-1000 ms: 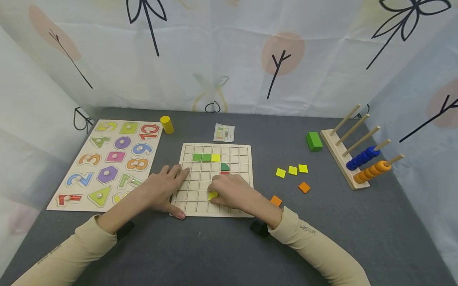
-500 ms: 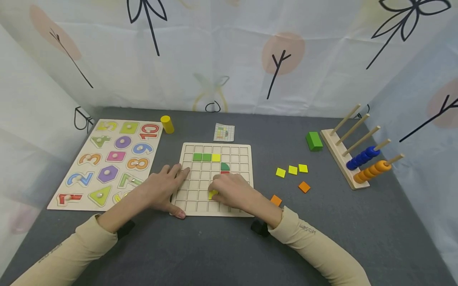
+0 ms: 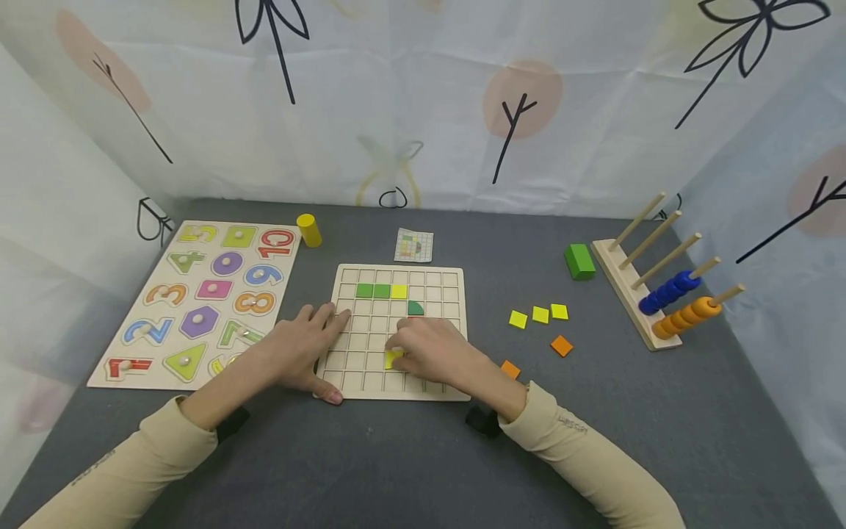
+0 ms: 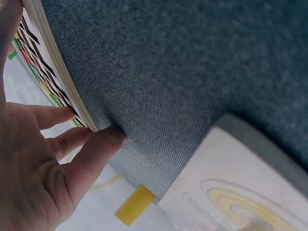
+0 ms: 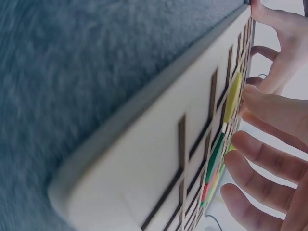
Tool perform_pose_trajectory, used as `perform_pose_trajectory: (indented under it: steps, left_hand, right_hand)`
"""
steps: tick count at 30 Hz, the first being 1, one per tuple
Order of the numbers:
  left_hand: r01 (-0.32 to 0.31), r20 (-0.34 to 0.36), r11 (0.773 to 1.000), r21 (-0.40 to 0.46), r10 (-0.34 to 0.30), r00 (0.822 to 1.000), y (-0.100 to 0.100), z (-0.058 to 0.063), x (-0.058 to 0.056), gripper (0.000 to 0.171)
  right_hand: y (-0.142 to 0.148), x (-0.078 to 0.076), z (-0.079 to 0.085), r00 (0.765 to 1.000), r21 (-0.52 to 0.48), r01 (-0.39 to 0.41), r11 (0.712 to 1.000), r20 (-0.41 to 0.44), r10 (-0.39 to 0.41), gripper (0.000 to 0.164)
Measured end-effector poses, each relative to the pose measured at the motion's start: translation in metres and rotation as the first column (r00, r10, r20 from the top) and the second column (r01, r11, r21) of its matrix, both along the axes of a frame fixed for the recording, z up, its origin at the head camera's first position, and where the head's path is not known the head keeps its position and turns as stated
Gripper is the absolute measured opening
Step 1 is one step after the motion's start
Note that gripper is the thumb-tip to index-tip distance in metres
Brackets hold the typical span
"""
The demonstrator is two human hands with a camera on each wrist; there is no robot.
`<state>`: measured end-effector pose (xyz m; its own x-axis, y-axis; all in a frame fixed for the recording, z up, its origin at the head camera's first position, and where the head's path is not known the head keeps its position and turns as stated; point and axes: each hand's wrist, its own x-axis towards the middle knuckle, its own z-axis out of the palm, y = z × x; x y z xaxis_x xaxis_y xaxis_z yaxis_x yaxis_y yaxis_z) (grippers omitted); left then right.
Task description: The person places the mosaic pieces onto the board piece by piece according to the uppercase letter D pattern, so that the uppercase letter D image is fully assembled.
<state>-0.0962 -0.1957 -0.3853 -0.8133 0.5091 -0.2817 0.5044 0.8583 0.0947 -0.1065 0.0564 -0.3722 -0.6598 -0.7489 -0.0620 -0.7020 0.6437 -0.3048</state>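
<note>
A square wooden grid board point(image 3: 357, 342) lies on the dark table. My left hand point(image 3: 300, 349) rests along its left edge with fingers spread, the thumb by the front left corner. In the left wrist view, fingertips point(image 4: 60, 115) lie right at the board's edge. My right hand point(image 3: 432, 353) is over the middle of the board, fingers loosely bent. Its thumb and index tips touch a yellow square tile point(image 3: 393, 359) from above; the right wrist view shows that yellow tile point(image 5: 233, 98) lying in the grid. Green tiles point(image 3: 373, 291), another yellow tile point(image 3: 399, 292) and a green quarter-round point(image 3: 415, 308) sit in other cells.
A small pattern card point(image 3: 414, 245) lies behind the board. Several loose yellow tiles point(image 3: 540, 315) and orange tiles point(image 3: 562, 346) lie right of it. Farther right are a green block point(image 3: 580, 262) and a peg bead stand point(image 3: 634, 294). A number puzzle point(image 3: 201, 308) and yellow cylinder point(image 3: 308, 231) are left.
My right hand has shifted slightly right and away from me, covering most of the red piece. The yellow tile under its fingertips shows a little more. My left hand stays put.
</note>
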Motion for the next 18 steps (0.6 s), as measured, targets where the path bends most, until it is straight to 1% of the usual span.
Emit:
perform_pose_trajectory:
  steps: [5,9,13,18]
  left_hand:
    - [-0.005,0.009,1.000,-0.003,0.005,1.000,0.001,0.001,0.000,0.133]
    - [-0.005,0.013,1.000,0.001,0.005,1.000,0.001,0.002,0.000,0.133]
    - [-0.001,0.013,1.000,-0.003,0.001,1.000,0.001,0.002,0.000,0.133]
    - [0.000,0.011,1.000,-0.008,0.000,1.000,0.001,0.002,0.000,0.133]
  right_hand:
    - [0.007,-0.002,0.006,0.999,-0.004,0.036,0.999,0.030,-0.036,0.022]
    - [0.016,-0.005,0.010,0.998,0.001,0.054,0.999,0.017,-0.054,0.019]
    - [0.028,-0.007,0.014,0.996,0.028,0.083,0.996,0.007,-0.084,0.019]
    - [0.045,-0.010,0.022,0.990,0.073,0.139,0.988,0.011,-0.140,0.028]
